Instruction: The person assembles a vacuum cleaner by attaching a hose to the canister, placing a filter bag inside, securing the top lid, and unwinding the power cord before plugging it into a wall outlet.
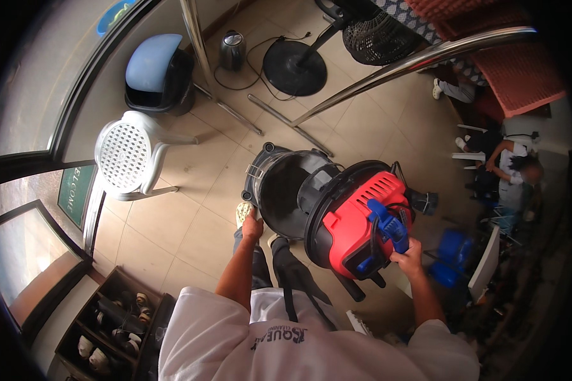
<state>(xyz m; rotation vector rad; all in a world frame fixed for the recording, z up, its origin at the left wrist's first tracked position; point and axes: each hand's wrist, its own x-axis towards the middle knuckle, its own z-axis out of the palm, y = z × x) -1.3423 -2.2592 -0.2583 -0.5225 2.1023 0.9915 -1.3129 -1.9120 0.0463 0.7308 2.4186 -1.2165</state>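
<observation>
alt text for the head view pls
A person's right hand holds a red-and-black vacuum top near its blue handle, tilted partly over an open black drum whose edge the left hand grips. On the tiled floor beyond stand a white plastic chair, a blue-lidded bin and a kettle.

Me in an indoor entrance area, home or business I cannot tell, beige floor tiles (200, 184) underfoot, glazed doorway (38, 247) on my left, green doormat (76, 195), shoe rack (88, 311), white plastic chair (124, 157), someone seated (511, 171) across the room.
</observation>
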